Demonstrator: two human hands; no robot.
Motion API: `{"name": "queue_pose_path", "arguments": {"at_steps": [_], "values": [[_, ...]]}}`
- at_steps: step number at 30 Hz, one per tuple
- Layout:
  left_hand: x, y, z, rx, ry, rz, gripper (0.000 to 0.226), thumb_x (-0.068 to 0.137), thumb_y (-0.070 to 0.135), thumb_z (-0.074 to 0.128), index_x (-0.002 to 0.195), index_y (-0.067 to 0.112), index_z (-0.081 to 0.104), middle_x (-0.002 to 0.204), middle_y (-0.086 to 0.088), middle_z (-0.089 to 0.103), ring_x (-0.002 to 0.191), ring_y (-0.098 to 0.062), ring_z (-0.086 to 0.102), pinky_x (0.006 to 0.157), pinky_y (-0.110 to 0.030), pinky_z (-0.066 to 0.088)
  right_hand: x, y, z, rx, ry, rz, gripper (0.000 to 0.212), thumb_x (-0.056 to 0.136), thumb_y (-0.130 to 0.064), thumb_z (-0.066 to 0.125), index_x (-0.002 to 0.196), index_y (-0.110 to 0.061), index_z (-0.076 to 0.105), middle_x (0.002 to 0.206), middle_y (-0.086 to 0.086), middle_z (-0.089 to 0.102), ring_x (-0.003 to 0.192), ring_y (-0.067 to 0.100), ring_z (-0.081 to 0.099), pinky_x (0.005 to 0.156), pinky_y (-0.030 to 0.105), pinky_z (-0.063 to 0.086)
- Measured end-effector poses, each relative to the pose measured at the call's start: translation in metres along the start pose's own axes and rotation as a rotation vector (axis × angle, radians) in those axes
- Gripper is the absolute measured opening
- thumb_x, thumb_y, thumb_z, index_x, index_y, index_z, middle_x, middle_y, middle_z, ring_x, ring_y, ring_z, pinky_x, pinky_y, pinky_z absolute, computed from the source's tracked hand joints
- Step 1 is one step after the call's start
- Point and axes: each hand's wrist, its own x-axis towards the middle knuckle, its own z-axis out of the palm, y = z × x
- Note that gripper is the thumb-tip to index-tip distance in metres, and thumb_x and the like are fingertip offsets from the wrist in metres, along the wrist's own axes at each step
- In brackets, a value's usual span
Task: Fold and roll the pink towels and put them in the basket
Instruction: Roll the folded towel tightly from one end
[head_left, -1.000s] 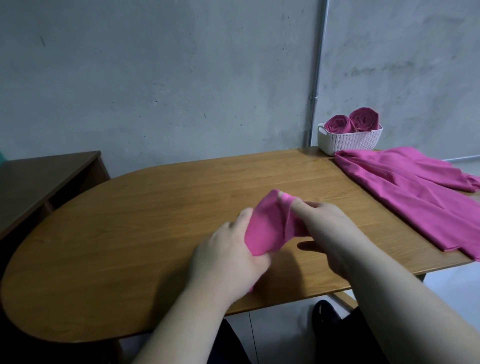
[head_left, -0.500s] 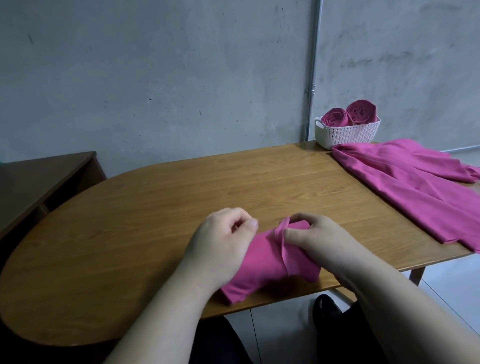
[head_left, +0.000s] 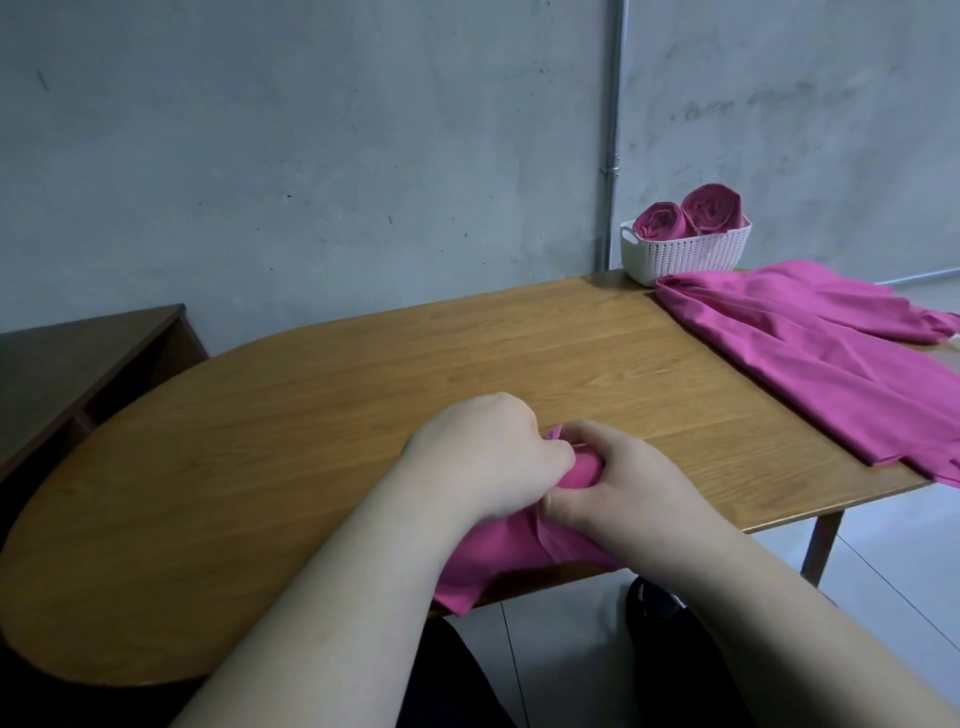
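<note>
A pink towel (head_left: 511, 553), folded into a narrow strip, lies at the near edge of the wooden table (head_left: 322, 415), one end hanging over the edge. My left hand (head_left: 483, 457) and my right hand (head_left: 631, 480) meet at its far end, both with fingers curled round the cloth, which is bunched into a small roll between them. At the table's far right corner stands a white basket (head_left: 685, 254) holding two rolled pink towels (head_left: 688, 215). Beside it lies a pile of unfolded pink towels (head_left: 810, 358).
A dark wooden shelf unit (head_left: 78, 374) stands left of the table. A grey concrete wall with a metal pipe (head_left: 613, 135) rises behind. My dark trousers and a shoe show below the table edge.
The towel was lifted between my hands a second ago, then laid on the table. Both hands have since closed together over its far end, bunching it into a roll.
</note>
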Motion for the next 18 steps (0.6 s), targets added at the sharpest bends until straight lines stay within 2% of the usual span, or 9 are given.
{"name": "queue_pose_path", "arguments": {"at_steps": [3, 5, 8, 10, 12, 14, 18], "values": [[0.0, 0.002, -0.004, 0.039, 0.044, 0.044, 0.027, 0.084, 0.039, 0.054, 0.075, 0.018, 0.069, 0.073, 0.002, 0.067, 0.078, -0.021, 0.063, 0.059, -0.029, 0.045, 0.0, -0.001, 0.001, -0.044, 0.008, -0.03, 0.044, 0.069, -0.043, 0.078, 0.11, -0.035, 0.067, 0.095, -0.014, 0.068, 0.089, 0.0, 0.062, 0.07, 0.012, 0.044], [0.002, -0.001, -0.005, -0.046, 0.036, 0.035, 0.025, 0.084, 0.034, 0.054, 0.073, 0.018, 0.07, 0.068, 0.001, 0.068, 0.072, -0.021, 0.064, 0.057, -0.029, 0.045, 0.0, -0.001, 0.001, -0.052, 0.015, -0.045, 0.045, 0.069, -0.045, 0.077, 0.111, -0.035, 0.067, 0.098, -0.013, 0.068, 0.092, 0.001, 0.061, 0.071, 0.012, 0.043], [0.003, -0.009, -0.001, -0.518, -0.033, -0.039, 0.026, 0.085, 0.016, 0.054, 0.065, 0.01, 0.07, 0.062, -0.007, 0.069, 0.054, -0.024, 0.059, 0.053, -0.031, 0.046, 0.0, 0.002, 0.002, -0.047, 0.026, -0.037, 0.041, 0.068, -0.049, 0.077, 0.105, -0.033, 0.067, 0.094, -0.013, 0.067, 0.085, 0.002, 0.062, 0.067, 0.015, 0.043], [0.003, -0.016, 0.001, -0.853, -0.089, -0.135, 0.028, 0.091, 0.006, 0.052, 0.068, 0.005, 0.07, 0.064, -0.011, 0.069, 0.05, -0.021, 0.059, 0.049, -0.027, 0.046, 0.0, 0.007, 0.003, -0.052, 0.052, -0.033, 0.036, 0.071, -0.051, 0.077, 0.1, -0.032, 0.064, 0.09, -0.013, 0.065, 0.079, 0.003, 0.061, 0.063, 0.016, 0.042], [0.001, -0.022, 0.001, -1.05, -0.112, -0.21, 0.029, 0.096, 0.005, 0.049, 0.074, 0.001, 0.068, 0.067, -0.013, 0.07, 0.052, -0.02, 0.065, 0.048, -0.025, 0.051, -0.002, 0.013, 0.005, -0.03, 0.085, -0.032, 0.04, 0.072, -0.058, 0.076, 0.099, -0.033, 0.06, 0.089, -0.014, 0.064, 0.079, 0.0, 0.06, 0.063, 0.018, 0.041], [-0.001, -0.026, 0.001, -1.121, -0.125, -0.228, 0.032, 0.099, 0.007, 0.046, 0.075, -0.001, 0.066, 0.069, -0.016, 0.072, 0.055, -0.023, 0.068, 0.05, -0.026, 0.054, -0.006, 0.02, 0.01, -0.01, 0.108, -0.054, 0.044, 0.073, -0.064, 0.072, 0.102, -0.034, 0.057, 0.091, -0.016, 0.063, 0.08, -0.002, 0.059, 0.066, 0.02, 0.042], [-0.004, -0.027, -0.001, -1.135, -0.135, -0.22, 0.032, 0.104, 0.01, 0.041, 0.082, 0.0, 0.062, 0.069, -0.012, 0.071, 0.056, -0.021, 0.067, 0.05, -0.026, 0.054, -0.011, 0.028, 0.02, -0.043, 0.224, -0.126, 0.037, 0.082, -0.059, 0.067, 0.107, -0.037, 0.053, 0.102, -0.019, 0.058, 0.093, -0.002, 0.056, 0.075, 0.018, 0.042]]}}
